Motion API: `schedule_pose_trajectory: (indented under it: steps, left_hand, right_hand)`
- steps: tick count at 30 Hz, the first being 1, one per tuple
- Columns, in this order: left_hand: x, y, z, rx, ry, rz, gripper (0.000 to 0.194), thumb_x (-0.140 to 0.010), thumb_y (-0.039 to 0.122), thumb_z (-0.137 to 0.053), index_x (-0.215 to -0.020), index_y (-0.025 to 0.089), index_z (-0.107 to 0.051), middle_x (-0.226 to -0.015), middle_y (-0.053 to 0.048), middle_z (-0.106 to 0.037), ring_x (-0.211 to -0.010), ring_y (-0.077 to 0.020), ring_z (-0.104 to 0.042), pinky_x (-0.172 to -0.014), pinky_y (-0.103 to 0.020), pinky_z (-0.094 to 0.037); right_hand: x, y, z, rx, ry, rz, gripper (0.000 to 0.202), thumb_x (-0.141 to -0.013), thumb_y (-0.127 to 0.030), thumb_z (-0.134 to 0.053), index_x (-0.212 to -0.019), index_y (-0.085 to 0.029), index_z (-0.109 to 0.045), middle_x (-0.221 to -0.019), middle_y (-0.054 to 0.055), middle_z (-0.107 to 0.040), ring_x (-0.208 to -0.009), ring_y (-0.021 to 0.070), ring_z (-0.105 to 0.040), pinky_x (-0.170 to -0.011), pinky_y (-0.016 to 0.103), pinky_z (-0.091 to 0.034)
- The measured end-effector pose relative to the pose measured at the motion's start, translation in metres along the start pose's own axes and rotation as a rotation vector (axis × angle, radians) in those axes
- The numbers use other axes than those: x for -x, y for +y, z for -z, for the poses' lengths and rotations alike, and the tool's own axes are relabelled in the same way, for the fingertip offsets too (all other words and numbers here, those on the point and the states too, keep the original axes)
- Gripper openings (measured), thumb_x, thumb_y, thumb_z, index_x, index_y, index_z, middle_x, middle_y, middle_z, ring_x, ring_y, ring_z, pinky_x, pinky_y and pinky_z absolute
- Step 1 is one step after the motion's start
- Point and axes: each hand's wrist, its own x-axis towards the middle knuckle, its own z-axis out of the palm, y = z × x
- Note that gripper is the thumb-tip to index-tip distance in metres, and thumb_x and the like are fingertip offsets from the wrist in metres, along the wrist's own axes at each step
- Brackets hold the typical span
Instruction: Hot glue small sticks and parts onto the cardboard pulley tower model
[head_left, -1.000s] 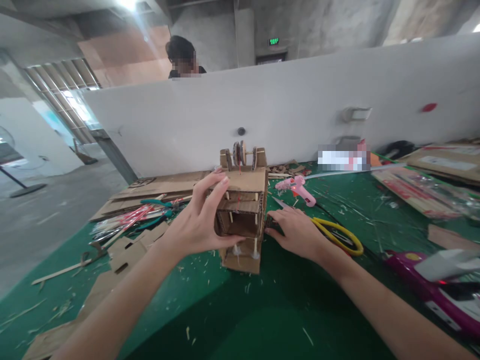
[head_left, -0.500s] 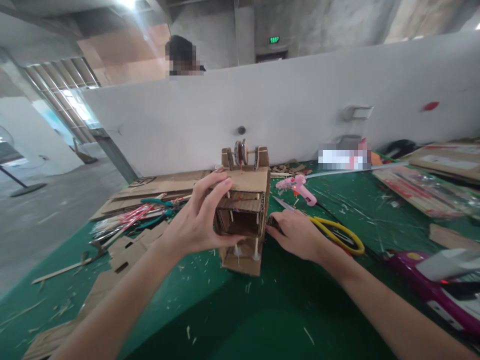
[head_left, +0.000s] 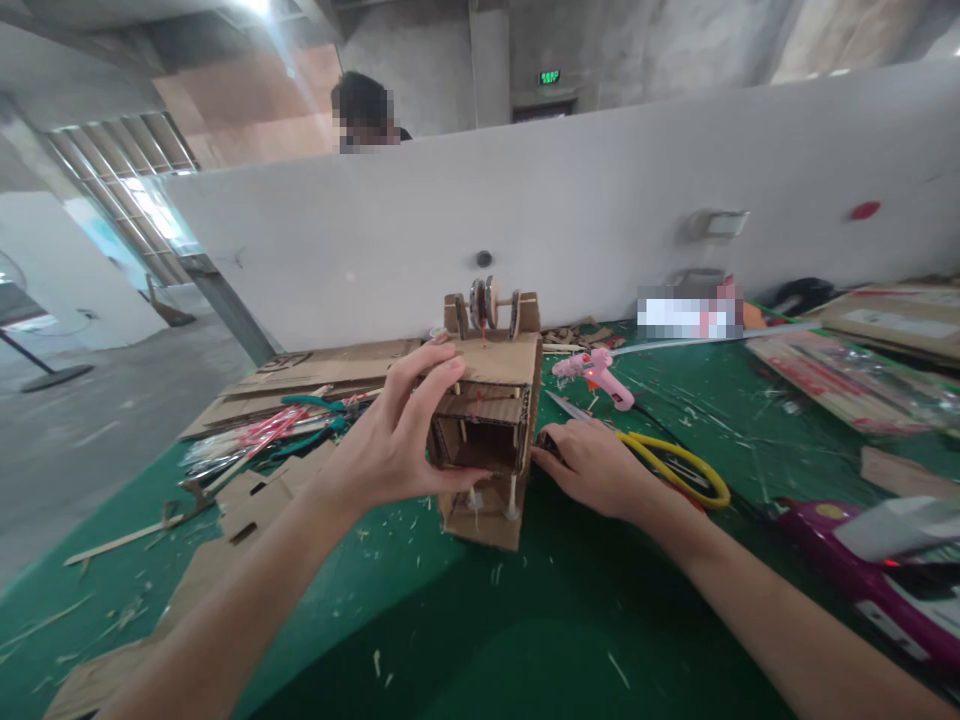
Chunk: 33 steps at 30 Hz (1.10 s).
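Observation:
A cardboard box model [head_left: 499,365] stands upright on the green table, open at the front, with thin wooden sticks inside. On top, two cardboard brackets carry an axle with round discs [head_left: 484,303], and a red string runs down from them. My left hand [head_left: 401,430] grips the box from its left side, fingers over the top and thumb along the front opening. Against the right side of the box, my right hand [head_left: 592,465] is closed around a small brown piece [head_left: 550,440], mostly hidden by the fingers; its kind cannot be made out.
Right of the box lie a pink glue gun [head_left: 596,375] and yellow-handled scissors [head_left: 682,465]. A purple device [head_left: 847,560] sits at far right. Teal-handled pliers [head_left: 315,430] and cardboard scraps [head_left: 262,500] lie left. Behind the white partition [head_left: 600,200] is a person [head_left: 364,110].

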Motion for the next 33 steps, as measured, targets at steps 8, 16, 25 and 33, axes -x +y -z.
schedule_pose_trajectory:
  steps: [8, 16, 25, 33]
  left_hand:
    - [0.0037, -0.0062, -0.0034, 0.053, -0.096, 0.059, 0.113, -0.067, 0.033, -0.077, -0.148, 0.022, 0.001, -0.139, -0.021, -0.024, -0.136, -0.0393, -0.026, -0.104, -0.060, -0.040]
    - [0.0035, -0.0057, -0.0036, 0.053, -0.049, 0.077, 0.097, -0.071, 0.026, -0.071, -0.146, 0.016, -0.011, -0.135, -0.019, -0.028, -0.136, -0.0343, -0.029, -0.110, -0.053, -0.038]
    - [0.0045, -0.0073, -0.0046, 0.043, -0.036, 0.082, 0.104, -0.063, 0.026, -0.077, -0.145, 0.020, -0.012, -0.135, -0.019, -0.030, -0.133, -0.0364, -0.031, -0.105, -0.059, -0.039]
    - [0.0050, -0.0078, -0.0052, 0.055, -0.036, 0.084, 0.101, -0.064, 0.028, -0.077, -0.144, 0.016, -0.015, -0.135, -0.021, -0.029, -0.133, -0.0356, -0.031, -0.107, -0.056, -0.039]
  right_hand:
    - [-0.0015, -0.0022, -0.0002, -0.005, -0.017, -0.038, 0.043, -0.097, -0.044, -0.028, -0.074, -0.020, -0.054, -0.074, 0.008, -0.066, -0.075, 0.0220, -0.061, -0.067, 0.034, -0.033]
    - [0.0039, -0.0002, -0.0008, -0.201, 0.029, 0.005, 0.043, -0.091, -0.041, -0.044, -0.124, -0.014, -0.047, -0.117, 0.015, -0.061, -0.107, 0.0279, -0.057, -0.085, 0.038, -0.040]
    - [0.0048, 0.0038, -0.0052, -0.212, 0.093, 0.021, 0.034, -0.082, -0.031, -0.052, -0.113, -0.016, -0.049, -0.112, 0.012, -0.060, -0.102, 0.0272, -0.058, -0.082, 0.038, -0.044]
    - [0.0034, 0.0048, -0.0047, -0.217, 0.076, 0.008, 0.025, -0.086, -0.033, -0.051, -0.106, -0.017, -0.053, -0.106, 0.009, -0.062, -0.099, 0.0253, -0.060, -0.082, 0.037, -0.044]
